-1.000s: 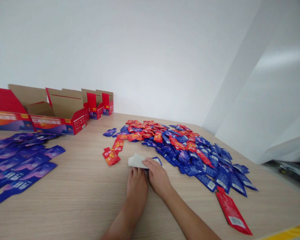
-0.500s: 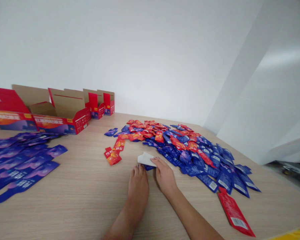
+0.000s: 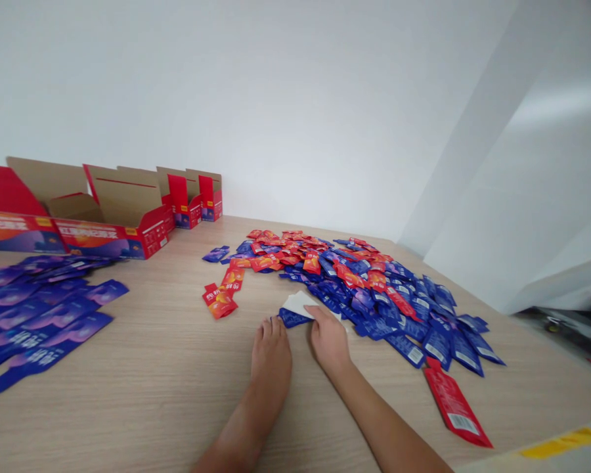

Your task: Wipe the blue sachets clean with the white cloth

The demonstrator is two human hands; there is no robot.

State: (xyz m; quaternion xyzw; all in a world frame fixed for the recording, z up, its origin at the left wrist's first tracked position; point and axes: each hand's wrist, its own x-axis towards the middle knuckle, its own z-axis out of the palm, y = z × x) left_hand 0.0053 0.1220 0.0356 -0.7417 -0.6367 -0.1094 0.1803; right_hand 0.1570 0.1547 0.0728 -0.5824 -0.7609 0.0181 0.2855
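A blue pouch (image 3: 293, 320) lies on the table in front of me, its left end under the fingertips of my left hand (image 3: 272, 355), which are drawn together. In my right hand (image 3: 329, 339) is a folded white tissue (image 3: 299, 303), pinched under the fingers and resting over the pouch's upper right part. Beyond my right hand spreads a mixed pile of blue and red pouches (image 3: 352, 299). Two red pouches (image 3: 220, 303) lie apart to the left of it.
Overlapping blue pouches (image 3: 44, 328) lie in rows at the left. Behind them stand several open red-and-blue cartons (image 3: 106, 238) along the wall. A single red pouch (image 3: 456, 404) rests at the right, near yellow tape (image 3: 561, 443) on the table's edge.
The tissue in my right hand has shifted a little to the right and up, so more of the blue pouch shows. My left hand stays at the pouch's end. The view has tilted slightly.
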